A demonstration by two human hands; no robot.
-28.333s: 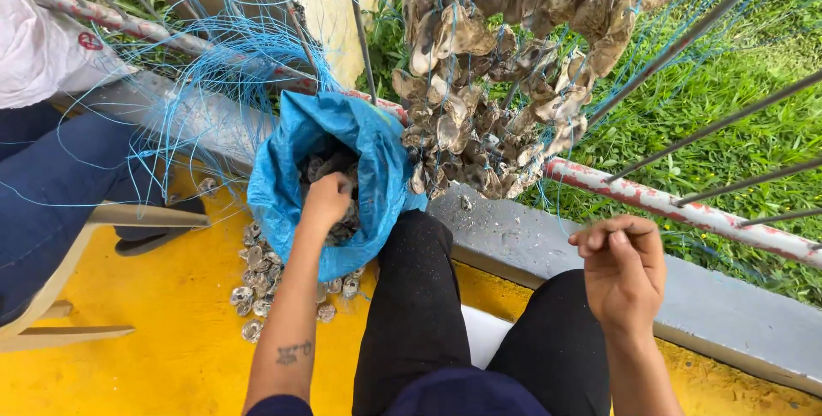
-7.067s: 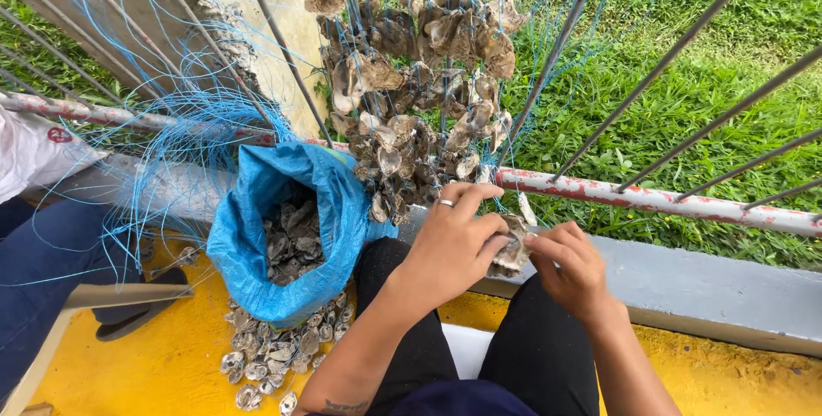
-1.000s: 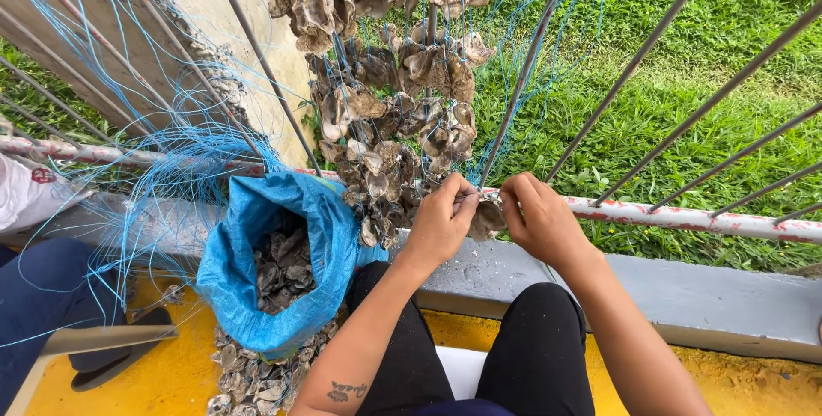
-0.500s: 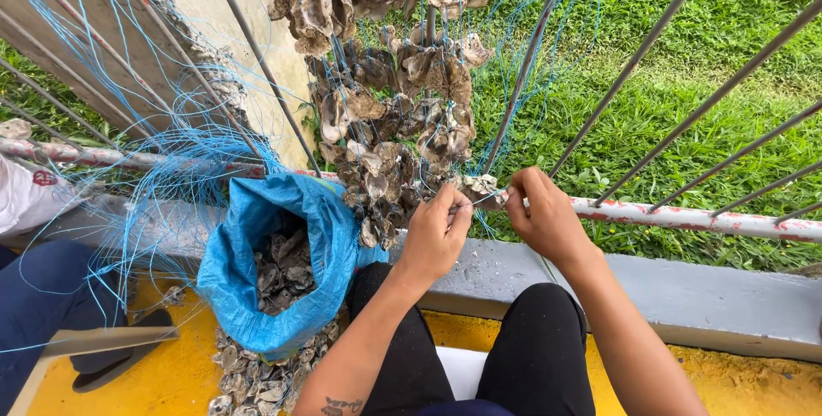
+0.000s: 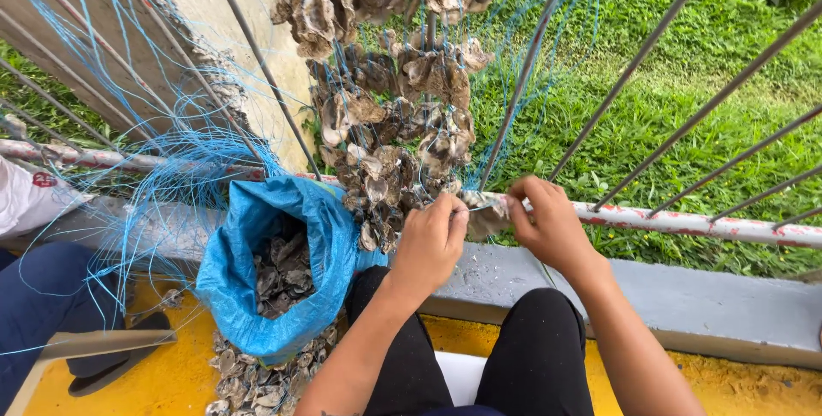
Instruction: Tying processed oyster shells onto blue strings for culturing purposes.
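A: In the head view, what was each hand doing?

B: The left hand [image 5: 428, 240] and the right hand [image 5: 548, 228] met at one shell [image 5: 486, 215], held just in front of the rail [image 5: 685, 221] at the lower edge of the hanging cluster [image 5: 394, 125]. The left fingers [image 5: 454, 215] were closed on its near end. The right fingers were curled shut around its far end.

A: Which step did that look like?

B: As a judgement, the shell was being worked on against the blue line [image 5: 171, 185] of the cluster. Whether it was tied or free, the view did not show. A thin pale thing lay between the hands, too small to name.

A: What would a further move call for?

B: Probably a firm two-handed pinch and small finger work, since the shell edges looked rough and the line thin.

A: And the counts?

B: Two hands and one shell between them. There was one cluster and one blue bag [image 5: 257, 296], open and partly filled with shells, beside the left knee. The loose shells [image 5: 265, 382] on the yellow floor [image 5: 171, 386] under the bag were too many to count. There was one horizontal rail with several slanted bars above it. One other person's leg [image 5: 43, 313] showed at the left edge, with one sandal [image 5: 111, 365]. Grass [image 5: 685, 82] lay beyond the rail.
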